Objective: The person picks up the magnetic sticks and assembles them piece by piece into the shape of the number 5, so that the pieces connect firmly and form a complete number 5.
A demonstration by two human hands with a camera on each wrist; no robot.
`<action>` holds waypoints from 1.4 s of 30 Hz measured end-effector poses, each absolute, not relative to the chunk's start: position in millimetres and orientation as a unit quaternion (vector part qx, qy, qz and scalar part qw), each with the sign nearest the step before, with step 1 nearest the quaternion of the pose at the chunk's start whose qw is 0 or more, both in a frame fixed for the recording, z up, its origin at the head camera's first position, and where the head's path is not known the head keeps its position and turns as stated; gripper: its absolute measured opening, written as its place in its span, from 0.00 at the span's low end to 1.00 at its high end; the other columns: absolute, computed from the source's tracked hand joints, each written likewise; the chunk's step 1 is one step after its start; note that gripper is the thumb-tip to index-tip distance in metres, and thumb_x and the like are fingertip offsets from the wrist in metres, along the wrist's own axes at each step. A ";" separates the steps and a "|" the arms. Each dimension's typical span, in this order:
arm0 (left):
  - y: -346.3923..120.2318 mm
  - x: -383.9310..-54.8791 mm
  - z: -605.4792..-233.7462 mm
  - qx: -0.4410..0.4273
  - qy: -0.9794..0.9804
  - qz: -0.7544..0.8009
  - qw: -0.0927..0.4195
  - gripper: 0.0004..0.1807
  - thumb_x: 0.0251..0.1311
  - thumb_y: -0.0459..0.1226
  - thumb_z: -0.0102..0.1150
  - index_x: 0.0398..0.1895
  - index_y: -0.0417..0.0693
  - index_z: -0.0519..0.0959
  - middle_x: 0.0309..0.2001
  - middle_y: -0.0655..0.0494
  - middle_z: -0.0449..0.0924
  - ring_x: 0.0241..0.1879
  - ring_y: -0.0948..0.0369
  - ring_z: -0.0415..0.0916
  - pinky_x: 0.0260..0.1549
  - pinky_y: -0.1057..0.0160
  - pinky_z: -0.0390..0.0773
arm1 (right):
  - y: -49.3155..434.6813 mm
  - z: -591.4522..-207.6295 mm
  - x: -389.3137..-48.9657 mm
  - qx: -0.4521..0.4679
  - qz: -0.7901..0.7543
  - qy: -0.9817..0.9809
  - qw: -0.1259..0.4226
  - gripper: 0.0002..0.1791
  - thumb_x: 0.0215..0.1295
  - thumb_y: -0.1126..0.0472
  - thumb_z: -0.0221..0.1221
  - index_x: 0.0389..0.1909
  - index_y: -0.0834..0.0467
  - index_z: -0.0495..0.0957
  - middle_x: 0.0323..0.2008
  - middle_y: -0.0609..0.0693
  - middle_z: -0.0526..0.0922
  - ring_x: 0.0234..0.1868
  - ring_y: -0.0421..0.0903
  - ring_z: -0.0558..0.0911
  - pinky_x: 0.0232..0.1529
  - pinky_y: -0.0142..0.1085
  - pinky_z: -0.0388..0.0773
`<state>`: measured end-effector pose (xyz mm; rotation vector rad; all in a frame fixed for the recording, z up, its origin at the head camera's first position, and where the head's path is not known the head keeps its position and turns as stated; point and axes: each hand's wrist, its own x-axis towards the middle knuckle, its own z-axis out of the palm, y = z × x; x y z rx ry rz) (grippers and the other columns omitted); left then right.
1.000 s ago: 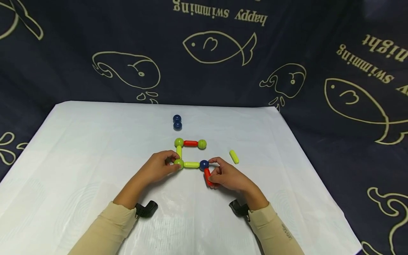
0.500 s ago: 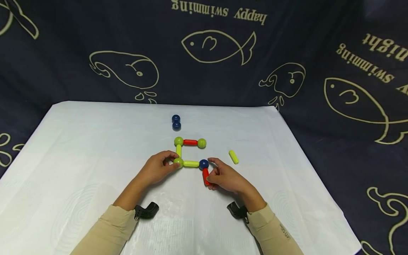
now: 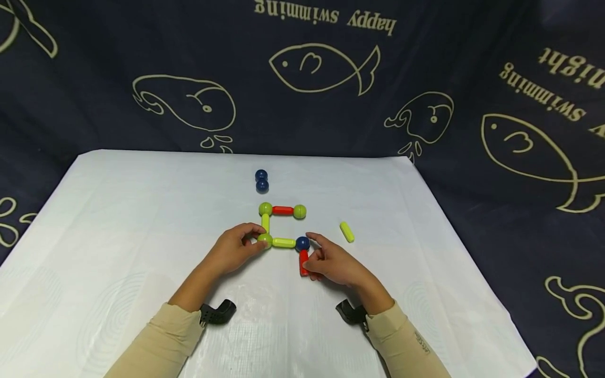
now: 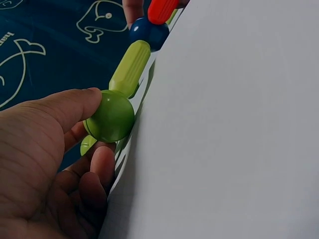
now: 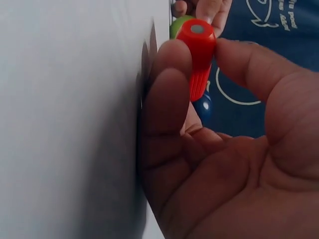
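Observation:
Ball-and-rod magnetic pieces lie joined on the white table. My left hand (image 3: 231, 248) pinches the green corner ball (image 4: 112, 118) between thumb and fingers. From that ball a yellow-green rod (image 3: 284, 243) runs right to a blue ball (image 3: 302, 243); another yellow-green rod (image 3: 266, 222) leads away to a second green ball (image 3: 266, 209). My right hand (image 3: 336, 262) holds a red rod (image 5: 197, 55) between thumb and fingers. One end of this rod meets the blue ball and the other points towards me, showing a grey disc in the right wrist view. The right index finger reaches beside the blue ball.
At the far side, a red rod (image 3: 282, 210) links the second green ball to a third green ball (image 3: 300, 211). A loose yellow-green rod (image 3: 347, 231) lies to the right. Two touching blue balls (image 3: 262, 186) sit farther back. Dark printed cloth (image 3: 312, 121) hangs behind the table (image 3: 165, 184).
The red rod in my right hand has swung leftwards at its near end, from slanted to nearly straight towards me. My right hand has shifted slightly left; my left hand stays on the green ball.

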<state>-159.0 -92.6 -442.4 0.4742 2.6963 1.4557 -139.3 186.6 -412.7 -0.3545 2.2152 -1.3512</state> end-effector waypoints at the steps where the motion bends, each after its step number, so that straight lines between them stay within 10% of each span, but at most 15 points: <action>1: -92.5 -158.9 -442.1 0.153 0.869 0.470 0.020 0.13 0.61 0.39 0.67 0.48 0.48 0.82 0.40 0.55 0.81 0.31 0.60 0.71 0.32 0.60 0.71 | 186.3 -412.9 -139.5 -0.132 -0.496 0.819 0.257 0.42 0.67 0.66 0.58 0.77 0.59 0.49 0.29 0.53 0.80 0.27 0.48 0.80 0.34 0.38 0.76; 17: -92.7 -158.4 -438.7 0.153 0.870 0.468 0.017 0.14 0.60 0.40 0.68 0.48 0.48 0.82 0.40 0.55 0.81 0.31 0.60 0.71 0.32 0.60 0.72 | 181.3 -410.1 -139.2 -0.126 -0.492 0.826 0.245 0.40 0.68 0.63 0.59 0.77 0.56 0.51 0.29 0.53 0.80 0.28 0.48 0.80 0.33 0.39 0.75; 29: -95.9 -161.4 -436.3 0.148 0.874 0.463 0.020 0.15 0.60 0.41 0.68 0.50 0.48 0.82 0.40 0.55 0.81 0.32 0.59 0.71 0.34 0.59 0.72 | 189.3 -404.2 -159.6 -0.125 -0.442 0.872 0.169 0.23 0.69 0.61 0.60 0.63 0.60 0.72 0.45 0.52 0.79 0.35 0.47 0.79 0.34 0.37 0.78; 42: -94.0 -158.3 -442.6 0.149 0.872 0.467 0.019 0.15 0.61 0.41 0.68 0.50 0.49 0.83 0.40 0.57 0.81 0.33 0.60 0.72 0.35 0.58 0.73 | 190.2 -407.1 -188.5 -0.205 -0.413 0.856 0.233 0.12 0.67 0.64 0.60 0.51 0.58 0.77 0.42 0.51 0.79 0.42 0.49 0.77 0.38 0.39 0.78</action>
